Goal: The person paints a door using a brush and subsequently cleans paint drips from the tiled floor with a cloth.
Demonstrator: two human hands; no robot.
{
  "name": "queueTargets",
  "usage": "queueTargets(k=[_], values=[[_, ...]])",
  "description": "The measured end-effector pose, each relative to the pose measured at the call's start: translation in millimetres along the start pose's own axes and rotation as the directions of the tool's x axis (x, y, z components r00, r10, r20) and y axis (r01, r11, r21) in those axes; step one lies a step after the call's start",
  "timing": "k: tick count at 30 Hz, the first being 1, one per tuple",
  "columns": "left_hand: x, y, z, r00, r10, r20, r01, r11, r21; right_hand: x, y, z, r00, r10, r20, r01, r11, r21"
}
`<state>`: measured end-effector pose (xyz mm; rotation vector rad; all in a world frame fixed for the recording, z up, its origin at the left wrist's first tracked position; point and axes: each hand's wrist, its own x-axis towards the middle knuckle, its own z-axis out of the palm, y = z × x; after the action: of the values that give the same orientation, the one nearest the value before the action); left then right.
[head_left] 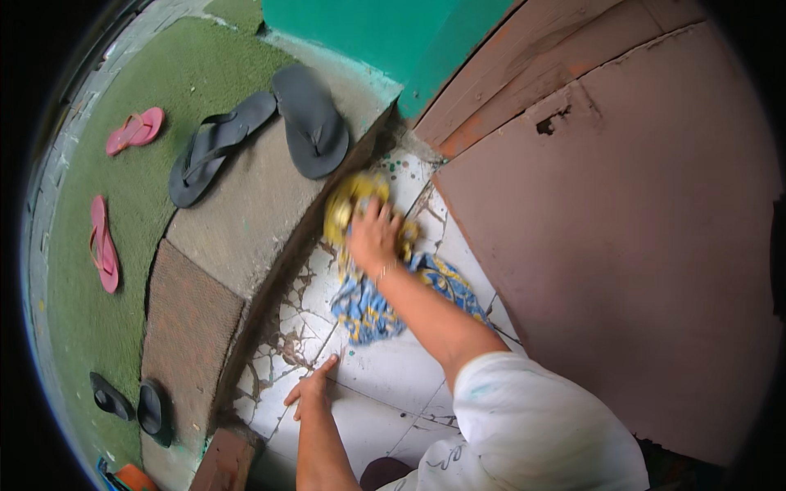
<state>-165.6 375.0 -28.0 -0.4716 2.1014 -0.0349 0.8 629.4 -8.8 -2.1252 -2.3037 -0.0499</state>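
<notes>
A blue and yellow patterned cloth (366, 311) lies bunched and spread over the white tiled floor (381, 368). My right hand (375, 239) is on its yellow far end, fingers curled into the fabric and pressing it down beside the step. Slight blur softens the hand and the yellow part. Nearer to me and to the left, my left hand (313, 389) rests at the floor with its fingers spread, holding nothing.
A concrete step (237, 237) bounds the tiles on the left, with dark flip-flops (311, 123) on and beside it. Pink flip-flops (102, 245) lie on the green ground. A brown door panel (622, 213) stands at right, a green panel (344, 33) at the far end. Some tiles are cracked.
</notes>
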Motion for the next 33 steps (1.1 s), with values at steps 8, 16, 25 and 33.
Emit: queueTargets(k=[8,16,25,33], values=[[52,-11,7,0.993,0.099,0.067,-0.1,0.995,0.008,-52,29,-106,0.844,-0.357,0.401,0.096,0.835,0.542],[22,-1,12,0.997,0.079,-0.015,-0.078,0.994,0.071,69,55,-50,0.996,0.09,0.011,-0.09,0.985,0.147],[8,-7,-10,0.993,-0.036,-0.112,0.048,0.993,0.11,-96,10,-92,0.756,-0.401,0.517,0.06,0.83,0.555],[-30,2,-8,0.997,0.024,-0.07,-0.02,0.998,0.058,11,58,-59,0.996,0.028,0.082,-0.041,0.987,0.153]])
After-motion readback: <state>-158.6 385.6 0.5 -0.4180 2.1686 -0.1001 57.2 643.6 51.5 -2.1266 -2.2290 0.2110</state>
